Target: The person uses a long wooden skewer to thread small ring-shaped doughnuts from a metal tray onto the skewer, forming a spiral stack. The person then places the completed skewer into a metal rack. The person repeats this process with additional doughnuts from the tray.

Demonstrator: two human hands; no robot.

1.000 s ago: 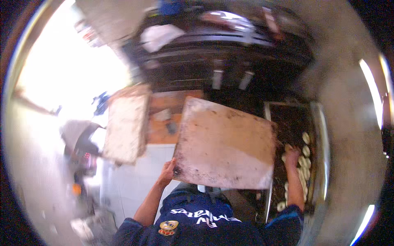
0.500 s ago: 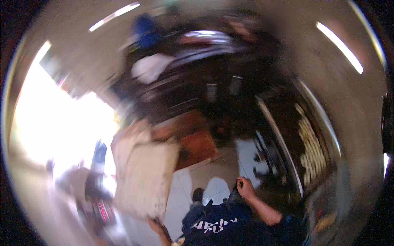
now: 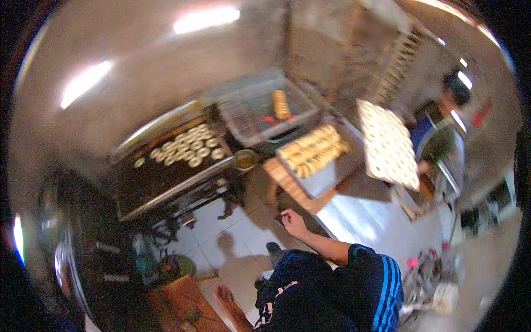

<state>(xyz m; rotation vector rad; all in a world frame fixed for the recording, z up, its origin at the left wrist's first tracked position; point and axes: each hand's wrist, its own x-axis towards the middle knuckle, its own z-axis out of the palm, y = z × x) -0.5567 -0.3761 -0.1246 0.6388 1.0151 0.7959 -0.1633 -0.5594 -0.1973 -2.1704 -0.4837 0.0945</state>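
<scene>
My right hand [image 3: 293,222] hangs in front of my body, fingers loosely curled and a little apart, with nothing seen in it. It is nearest to the corner of a slatted wooden board [image 3: 287,185] on a table; they look apart. Lower down, my left hand [image 3: 224,296] hangs over the floor beside an orange-brown box [image 3: 180,301]. It is a bit blurred, fingers loosely apart, and seems to hold nothing. On the board lies a metal tray [image 3: 321,181] with rows of golden ring-shaped pastries [image 3: 314,150].
At right a person [image 3: 437,127] stands by a tilted sheet of pale dough rings [image 3: 389,145]. A dark pan [image 3: 149,180] bears more pale rings [image 3: 188,145] at left. Behind are a clear plastic crate [image 3: 238,124] and a small bowl [image 3: 245,160]. Clutter [image 3: 434,282] lies lower right.
My view has swung to the right: the dark pan has shifted leftward and the pastry table has come into sight. The pale sack-like block near my left hand has left the view.
</scene>
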